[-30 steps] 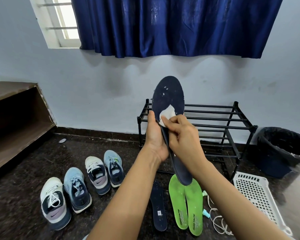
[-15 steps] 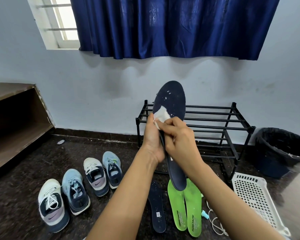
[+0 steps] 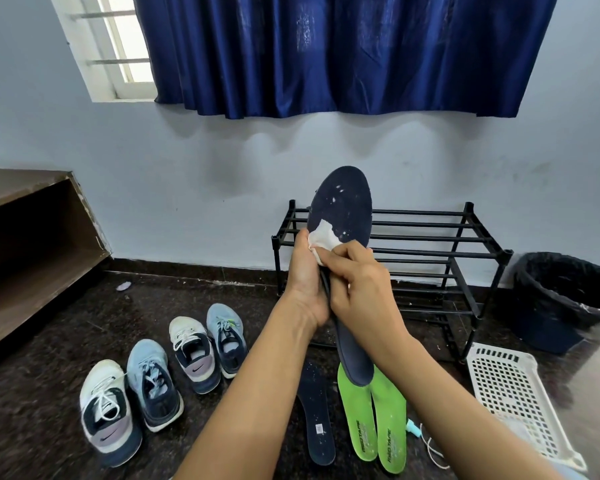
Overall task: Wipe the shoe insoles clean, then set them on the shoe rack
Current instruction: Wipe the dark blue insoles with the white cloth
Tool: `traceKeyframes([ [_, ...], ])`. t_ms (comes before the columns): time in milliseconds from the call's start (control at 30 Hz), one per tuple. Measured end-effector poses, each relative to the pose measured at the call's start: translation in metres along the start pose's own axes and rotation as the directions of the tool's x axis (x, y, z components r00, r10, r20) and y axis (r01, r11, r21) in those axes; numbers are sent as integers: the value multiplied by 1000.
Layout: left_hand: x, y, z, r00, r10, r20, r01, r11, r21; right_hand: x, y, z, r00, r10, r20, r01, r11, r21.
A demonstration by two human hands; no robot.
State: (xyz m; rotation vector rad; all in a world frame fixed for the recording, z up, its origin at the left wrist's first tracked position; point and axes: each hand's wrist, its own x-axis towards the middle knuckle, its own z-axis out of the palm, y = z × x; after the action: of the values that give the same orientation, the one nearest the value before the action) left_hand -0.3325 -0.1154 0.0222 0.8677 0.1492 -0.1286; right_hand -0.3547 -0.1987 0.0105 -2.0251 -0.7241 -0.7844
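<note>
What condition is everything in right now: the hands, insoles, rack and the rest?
Held navy insole: upright, speckled white.
Wipe: crumpled, pressed on that insole.
Left hand: grips the held insole.
Right hand: pinches the wipe.
Floor navy insole: lying flat.
Green insoles: flat, side by side.
Shoe rack: standing, no insoles on it.
Bin: lined, open.

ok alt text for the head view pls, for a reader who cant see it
A left hand holds a dark blue insole upright while the right hand presses a white wipe against its speckled face. Behind stands a black shoe rack; two green insoles, another dark insole and four sneakers lie on the floor.
</note>
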Motion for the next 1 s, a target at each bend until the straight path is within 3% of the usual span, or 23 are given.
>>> traceKeyframes([
  [233, -3, -8, 5, 999, 38, 25, -38, 999, -6, 17, 8, 0, 999, 33, -26, -35, 997, -69],
  [500, -1, 0, 0, 1000, -11, -28, 10, 1000, -22, -1, 0, -2, 997, 41, 67, -40, 999, -16],
  [700, -6, -12, 7, 1000, -10, -16, 11, 1000, 8, 18, 8, -3, 999, 26, 31, -20, 983, -183],
  [1000, -3, -7, 5, 998, -26, -52, 26, 1000, -4, 4, 11, -4, 997, 40, 73, -30, 990, -137],
])
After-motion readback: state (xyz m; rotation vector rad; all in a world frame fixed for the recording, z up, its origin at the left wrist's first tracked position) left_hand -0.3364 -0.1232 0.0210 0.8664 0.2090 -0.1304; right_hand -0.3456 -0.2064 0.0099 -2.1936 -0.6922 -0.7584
